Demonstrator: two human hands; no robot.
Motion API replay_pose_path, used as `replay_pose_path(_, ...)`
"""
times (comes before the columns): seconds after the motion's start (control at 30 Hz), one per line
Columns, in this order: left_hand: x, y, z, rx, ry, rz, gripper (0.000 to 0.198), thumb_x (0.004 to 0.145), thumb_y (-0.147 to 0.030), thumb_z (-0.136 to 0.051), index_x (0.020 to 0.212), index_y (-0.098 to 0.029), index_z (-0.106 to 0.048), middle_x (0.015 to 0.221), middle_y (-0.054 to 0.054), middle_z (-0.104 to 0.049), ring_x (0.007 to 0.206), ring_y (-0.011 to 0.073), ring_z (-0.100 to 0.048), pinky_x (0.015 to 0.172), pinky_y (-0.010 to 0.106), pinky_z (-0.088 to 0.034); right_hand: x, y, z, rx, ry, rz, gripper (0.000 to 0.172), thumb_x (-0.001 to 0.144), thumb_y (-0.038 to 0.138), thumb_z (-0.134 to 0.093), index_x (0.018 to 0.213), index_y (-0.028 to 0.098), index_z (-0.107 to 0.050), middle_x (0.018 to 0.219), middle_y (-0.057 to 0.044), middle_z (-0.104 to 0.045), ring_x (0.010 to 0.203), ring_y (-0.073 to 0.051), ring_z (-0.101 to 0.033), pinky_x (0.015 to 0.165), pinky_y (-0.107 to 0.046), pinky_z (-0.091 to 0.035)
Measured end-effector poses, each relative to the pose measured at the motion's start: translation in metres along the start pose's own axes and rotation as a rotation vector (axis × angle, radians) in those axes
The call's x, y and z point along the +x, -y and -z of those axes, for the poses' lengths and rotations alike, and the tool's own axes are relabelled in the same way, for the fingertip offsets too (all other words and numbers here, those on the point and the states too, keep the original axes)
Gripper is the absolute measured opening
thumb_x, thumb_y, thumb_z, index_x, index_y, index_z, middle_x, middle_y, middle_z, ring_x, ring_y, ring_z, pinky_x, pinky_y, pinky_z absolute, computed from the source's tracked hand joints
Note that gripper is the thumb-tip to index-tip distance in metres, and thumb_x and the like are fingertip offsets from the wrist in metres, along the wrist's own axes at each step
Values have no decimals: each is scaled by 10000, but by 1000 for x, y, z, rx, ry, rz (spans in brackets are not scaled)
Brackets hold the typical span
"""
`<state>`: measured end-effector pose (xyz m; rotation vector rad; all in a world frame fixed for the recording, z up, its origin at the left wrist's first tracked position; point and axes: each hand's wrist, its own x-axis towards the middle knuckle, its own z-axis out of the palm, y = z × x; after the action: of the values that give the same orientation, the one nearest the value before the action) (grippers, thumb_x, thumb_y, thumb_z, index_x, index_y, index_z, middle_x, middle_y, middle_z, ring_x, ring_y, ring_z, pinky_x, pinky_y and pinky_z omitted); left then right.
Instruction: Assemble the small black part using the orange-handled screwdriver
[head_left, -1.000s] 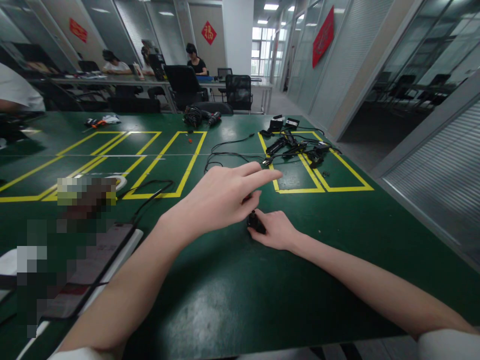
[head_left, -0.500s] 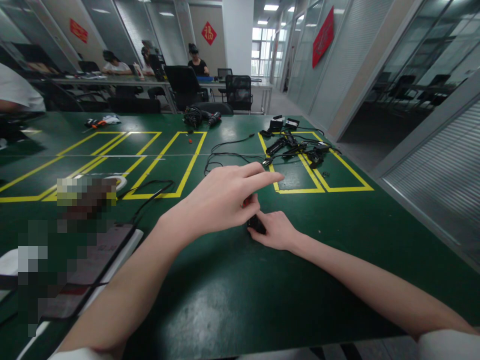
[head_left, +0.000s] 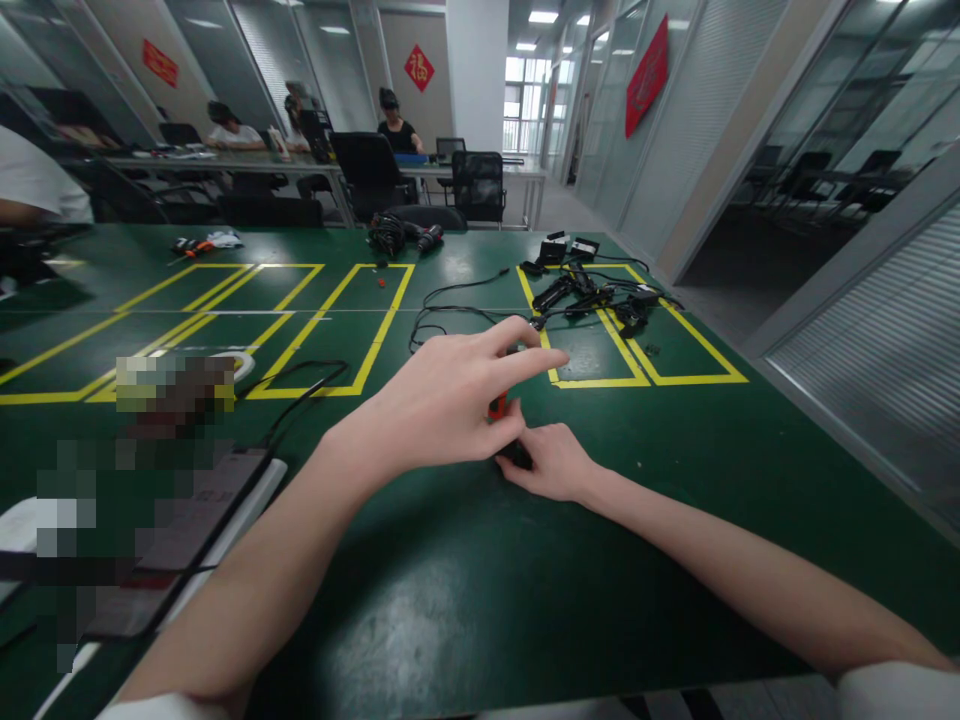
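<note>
My left hand [head_left: 457, 395] is above the middle of the green table, palm down and fingers partly curled. Between its thumb and fingers shows part of a red-and-black screwdriver [head_left: 497, 405], held about upright; its tip is hidden. Just below and to the right, my right hand [head_left: 553, 462] is closed on a small black part [head_left: 516, 452], holding it at the tabletop. Fingers cover most of this part, so its kind is unclear. The two hands meet or nearly meet around the screwdriver's lower end.
Black devices and cables [head_left: 585, 290] lie in a heap inside yellow tape outlines at the back right. A bundled black cable [head_left: 390, 235] is at the far edge. A partly blurred tablet-like item [head_left: 202, 510] lies left. People sit at a table behind.
The left hand's fingers have shifted around the screwdriver, and more of its red part shows between them. My right hand and the black part stay in place.
</note>
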<state>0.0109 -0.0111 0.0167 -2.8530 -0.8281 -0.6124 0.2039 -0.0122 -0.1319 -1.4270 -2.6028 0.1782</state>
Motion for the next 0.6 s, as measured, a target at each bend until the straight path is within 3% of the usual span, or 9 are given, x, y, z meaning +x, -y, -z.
replay_pose_path(0.2,-1,-2,3,-25,45,-2,543,863,-169,-541,1396,-274,-564,1268,54,-635,876,159,-674,695,239,-493,0,1,2,-1,14,-8,307,967,464,-509,1070,185,-587,879,-63,-778,761,-256,-743,612,-302,-328)
replay_pose_path(0.43,0,3,-2,23,10,36,444,962,-174,-471,1388,-258,-569,1265,68,-631,856,149,-671,725,256,-507,0,1,2,-11,27,-18,333,963,478,-511,1097,179,-570,910,-79,-778,778,-263,-740,618,-310,-345)
replay_pose_path(0.6,-1,0,1,-73,53,-12,515,899,-160,-538,1404,-260,-553,1297,82,-608,948,174,-672,775,259,-532,0,1,2,11,22,0,311,973,457,-497,1099,181,-567,903,-72,-777,775,-256,-740,631,-308,-353)
